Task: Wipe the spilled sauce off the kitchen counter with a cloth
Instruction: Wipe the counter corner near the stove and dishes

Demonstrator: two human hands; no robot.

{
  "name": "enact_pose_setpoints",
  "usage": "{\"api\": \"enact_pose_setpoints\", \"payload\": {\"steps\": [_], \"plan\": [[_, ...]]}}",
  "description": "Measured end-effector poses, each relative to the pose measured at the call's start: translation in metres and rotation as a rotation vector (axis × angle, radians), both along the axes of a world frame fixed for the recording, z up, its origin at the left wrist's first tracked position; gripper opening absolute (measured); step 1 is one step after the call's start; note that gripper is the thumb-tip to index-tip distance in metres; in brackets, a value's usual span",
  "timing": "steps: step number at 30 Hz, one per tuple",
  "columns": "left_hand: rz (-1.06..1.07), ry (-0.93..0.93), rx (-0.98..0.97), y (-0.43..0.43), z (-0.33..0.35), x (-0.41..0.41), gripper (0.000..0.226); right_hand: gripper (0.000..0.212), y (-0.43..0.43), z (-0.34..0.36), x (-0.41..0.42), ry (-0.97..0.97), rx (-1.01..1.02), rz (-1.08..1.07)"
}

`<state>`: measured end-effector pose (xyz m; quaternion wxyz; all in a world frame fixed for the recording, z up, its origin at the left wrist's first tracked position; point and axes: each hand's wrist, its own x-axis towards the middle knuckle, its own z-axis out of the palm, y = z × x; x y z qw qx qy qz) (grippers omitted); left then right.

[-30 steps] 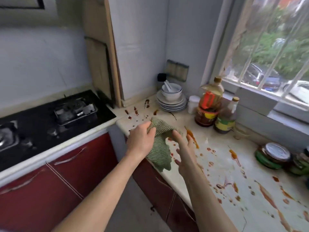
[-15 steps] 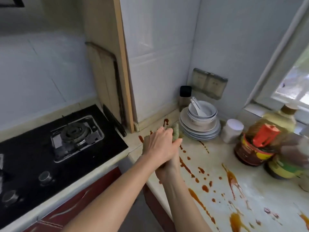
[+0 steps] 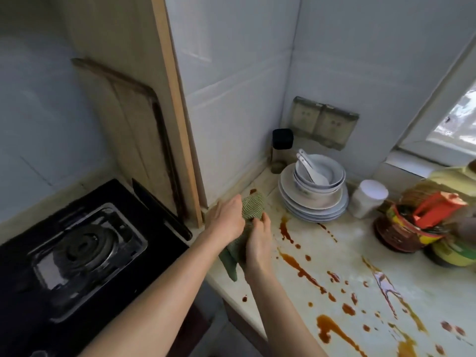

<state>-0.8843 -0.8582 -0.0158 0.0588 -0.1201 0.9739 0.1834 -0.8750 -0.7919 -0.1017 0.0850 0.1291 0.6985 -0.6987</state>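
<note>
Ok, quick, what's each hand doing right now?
Left hand: gripping the green cloth on the counter.
Right hand: gripping the same cloth, lower down.

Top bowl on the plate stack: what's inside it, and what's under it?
Two white spoons lie in the top bowl, handles leaning on its left rim. Under it sit nested bowls, then stacked plates. The bowl's floor beneath the spoons is hidden.

I see the cloth on the counter, stove at left, plates at right, 2 sockets on the wall behind them.
</note>
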Motion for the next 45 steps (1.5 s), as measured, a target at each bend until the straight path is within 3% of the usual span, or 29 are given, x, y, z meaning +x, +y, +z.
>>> {"api": "enact_pose_setpoints", "payload": {"steps": [4, 7, 12, 17, 21, 25, 29, 36, 41, 45], "plan": [[-0.067, -0.020, -0.147, -0.021, -0.036, 0.001, 0.051, 0.063, -0.006, -0.012, 0.012, 0.016, 0.337, 0.088], [-0.148, -0.067, -0.129, -0.029, -0.071, 0.007, 0.058, 0.066, -0.009, -0.029, 0.019, 0.054, 0.532, 0.038], [-0.117, -0.129, -0.016, -0.046, -0.106, 0.021, 0.062, 0.057, -0.018, -0.065, 0.028, 0.227, 0.827, 0.144], [-0.080, 0.063, 0.189, -0.053, -0.115, 0.031, 0.057, 0.065, -0.023, -0.097, 0.014, 0.527, 1.135, 0.483], [-0.153, 0.086, 0.125, -0.058, -0.125, 0.040, 0.052, 0.075, -0.030, -0.105, -0.011, 0.653, 1.335, 0.722], [-0.221, 0.005, 0.021, -0.069, -0.142, 0.041, 0.064, 0.087, -0.040, -0.132, 0.002, 0.658, 1.368, 0.755], [-0.263, -0.094, -0.001, -0.067, -0.153, 0.044, 0.079, 0.077, -0.043, -0.134, 0.005, 0.604, 1.409, 0.701], [-0.309, -0.007, 0.023, -0.056, -0.159, 0.045, 0.093, 0.064, -0.029, -0.136, 0.011, 0.418, 1.382, 0.473], [-0.274, 0.010, 0.079, -0.059, -0.153, 0.049, 0.085, 0.059, -0.028, -0.136, 0.021, 0.489, 1.335, 0.427], [-0.243, -0.011, 0.092, -0.063, -0.155, 0.045, 0.074, 0.067, -0.039, -0.142, 0.025, 0.612, 1.303, 0.530]]}}
